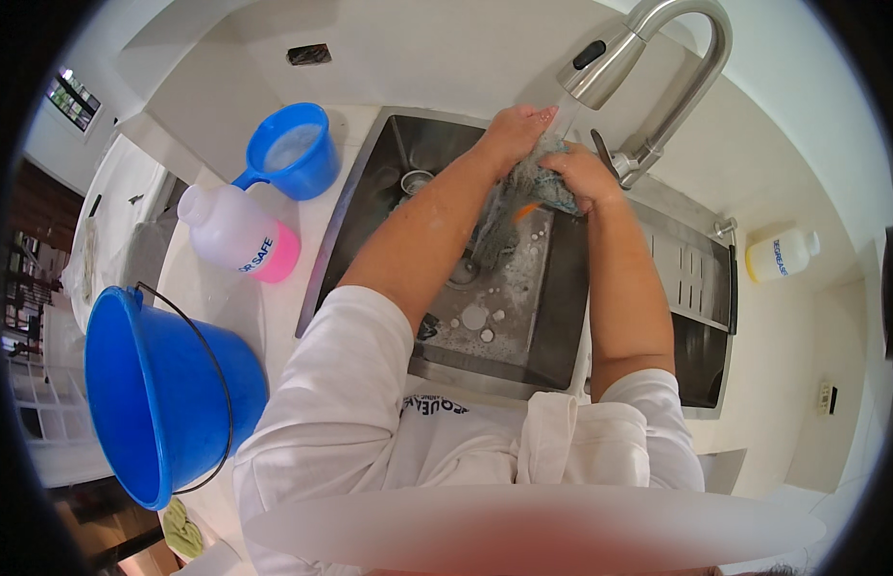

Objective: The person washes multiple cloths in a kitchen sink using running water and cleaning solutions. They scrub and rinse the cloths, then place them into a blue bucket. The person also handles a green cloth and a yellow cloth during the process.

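Note:
A wet grey-blue cloth (509,216) hangs bunched between my hands over the sink (562,317), under water running from the faucet (600,77). My left hand (518,134) is closed on the cloth's upper part, its fingertips close to the stream. Lower and to the right, my right hand (581,176) grips a bunched, patterned part of the same cloth. Something small and orange (527,210) shows beside the cloth; I cannot make out what it is. Soapy foam (475,317) lies on the sink bottom, and a dark wet piece (428,326) rests near the sink's front left.
Left of the sink stand a blue dipper (326,158) with sudsy water, a white bottle of pink liquid (230,226) and a large blue bucket (202,384). A slotted drain tray (691,274) sits at the right. Farther right is a bottle of yellow liquid (783,254).

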Available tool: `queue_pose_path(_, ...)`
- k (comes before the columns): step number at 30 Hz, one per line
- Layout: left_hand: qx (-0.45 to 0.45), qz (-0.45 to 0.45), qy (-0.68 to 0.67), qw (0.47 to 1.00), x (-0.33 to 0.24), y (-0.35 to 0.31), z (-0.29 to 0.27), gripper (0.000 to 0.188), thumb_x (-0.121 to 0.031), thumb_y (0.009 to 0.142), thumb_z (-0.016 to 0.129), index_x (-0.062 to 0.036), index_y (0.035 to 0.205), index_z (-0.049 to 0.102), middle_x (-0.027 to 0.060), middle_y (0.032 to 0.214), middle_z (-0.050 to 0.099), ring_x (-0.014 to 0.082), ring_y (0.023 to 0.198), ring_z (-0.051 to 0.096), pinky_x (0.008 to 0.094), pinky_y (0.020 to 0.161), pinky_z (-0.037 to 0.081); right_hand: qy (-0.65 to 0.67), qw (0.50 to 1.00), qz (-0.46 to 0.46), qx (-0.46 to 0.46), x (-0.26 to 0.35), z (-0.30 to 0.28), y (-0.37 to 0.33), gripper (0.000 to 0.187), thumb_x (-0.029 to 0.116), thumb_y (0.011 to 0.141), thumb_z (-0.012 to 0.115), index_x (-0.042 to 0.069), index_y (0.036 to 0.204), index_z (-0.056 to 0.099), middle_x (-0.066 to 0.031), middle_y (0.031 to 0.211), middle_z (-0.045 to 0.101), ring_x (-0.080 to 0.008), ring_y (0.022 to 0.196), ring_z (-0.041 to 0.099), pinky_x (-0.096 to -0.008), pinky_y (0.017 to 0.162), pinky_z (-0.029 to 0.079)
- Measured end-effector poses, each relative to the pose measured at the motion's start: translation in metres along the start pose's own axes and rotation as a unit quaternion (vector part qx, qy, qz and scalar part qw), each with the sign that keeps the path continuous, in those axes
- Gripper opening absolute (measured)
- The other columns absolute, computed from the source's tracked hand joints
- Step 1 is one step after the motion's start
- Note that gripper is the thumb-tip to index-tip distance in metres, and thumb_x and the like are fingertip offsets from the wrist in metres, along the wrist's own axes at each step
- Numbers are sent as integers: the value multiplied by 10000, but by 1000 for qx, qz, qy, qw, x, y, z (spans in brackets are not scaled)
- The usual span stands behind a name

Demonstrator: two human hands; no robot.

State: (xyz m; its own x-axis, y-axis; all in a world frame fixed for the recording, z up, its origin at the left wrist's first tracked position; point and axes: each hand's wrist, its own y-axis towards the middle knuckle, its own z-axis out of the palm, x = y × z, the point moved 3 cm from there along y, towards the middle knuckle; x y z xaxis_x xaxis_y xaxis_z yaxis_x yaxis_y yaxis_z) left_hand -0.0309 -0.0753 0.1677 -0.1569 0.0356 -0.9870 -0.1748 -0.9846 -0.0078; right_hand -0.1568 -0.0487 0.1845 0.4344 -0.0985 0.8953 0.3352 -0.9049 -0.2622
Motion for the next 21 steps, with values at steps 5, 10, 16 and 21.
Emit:
queue_pose_path(5, -29, 100, 12, 995, 20, -27, -1, 366, -290, 775, 604, -5, 982, 505, 52, 916, 546, 122, 802, 483, 281, 708, 405, 88, 992, -90, -33, 32, -2, -9, 302, 134, 705, 551, -41, 950, 540, -99, 785, 570, -164, 654, 531, -285, 604, 428)
queue_pose_path(10, 62, -17, -59, 996, 55, -51, -7, 377, -297, 792, 577, -14, 1026, 491, 43, 963, 543, 133, 891, 486, 289, 793, 386, 117, 977, -154, -91, 37, -21, -5, 320, 178, 722, 592, -46, 944, 540, -90, 771, 576, -174, 670, 534, -293, 624, 433)
queue_pose_path(16, -60, -104, -199, 973, 66, -36, -3, 409, -363, 821, 510, 1, 1008, 501, 90, 979, 556, 179, 880, 530, 302, 768, 422, 7, 978, -85, -190, 20, -25, -4, 422, 293, 714, 612, -53, 949, 557, -156, 890, 589, -224, 803, 566, -312, 707, 434)
queue_pose_path(21, 1, -98, -352, 931, 67, -38, 4, 380, -378, 848, 425, -35, 976, 527, 100, 977, 566, 220, 890, 548, 378, 755, 442, -156, 879, -343, -293, 5, 55, -12, 446, 371, 668, 638, -26, 866, 598, -189, 856, 606, -318, 830, 580, -377, 738, 431)
